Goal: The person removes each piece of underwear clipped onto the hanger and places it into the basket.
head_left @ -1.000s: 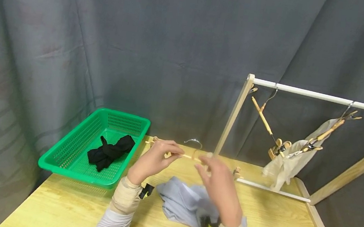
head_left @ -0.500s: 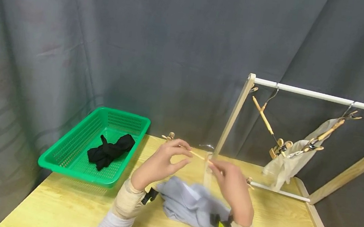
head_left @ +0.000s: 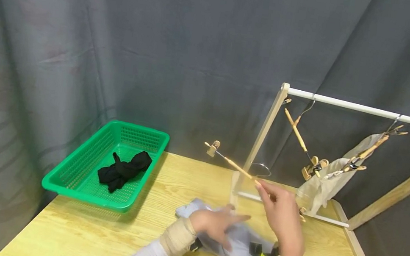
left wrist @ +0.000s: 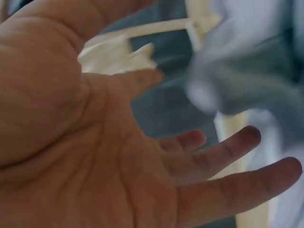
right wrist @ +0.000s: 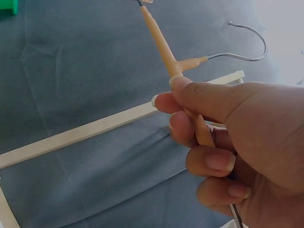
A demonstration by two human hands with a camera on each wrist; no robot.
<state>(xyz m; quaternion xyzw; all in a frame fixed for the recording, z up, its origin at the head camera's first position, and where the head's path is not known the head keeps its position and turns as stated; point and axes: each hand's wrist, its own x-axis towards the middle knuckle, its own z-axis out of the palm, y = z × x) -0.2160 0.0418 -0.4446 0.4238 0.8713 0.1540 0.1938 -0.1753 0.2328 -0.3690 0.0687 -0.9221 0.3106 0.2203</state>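
My right hand [head_left: 284, 216] grips a clip hanger [head_left: 239, 169] by its tan bar, just beside the base of the metal hook. In the right wrist view the thumb and fingers curl round the hanger's bar [right wrist: 161, 43], with the hook [right wrist: 259, 47] pointing right. One wooden clip [head_left: 213, 148] shows at the hanger's far left end. My left hand [head_left: 216, 225] spreads its fingers over a light blue-grey cloth [head_left: 245, 248] bunched on the table. In the left wrist view the left hand's palm [left wrist: 95, 156] is bare, and the blurred cloth [left wrist: 237, 80] lies beyond the fingers.
A green basket [head_left: 52, 184] at the left holds a knotted black cloth [head_left: 123, 171]. At the right stands a rack with a white rail [head_left: 353, 106]. From it hang a bare clip hanger [head_left: 296, 130] and another with a cream cloth [head_left: 322, 187]. A grey curtain [head_left: 213, 60] closes the back.
My left hand has let go of the hanger and dropped down to the blue-grey cloth. My right hand has carried the hanger to the right, its left end tilting up.
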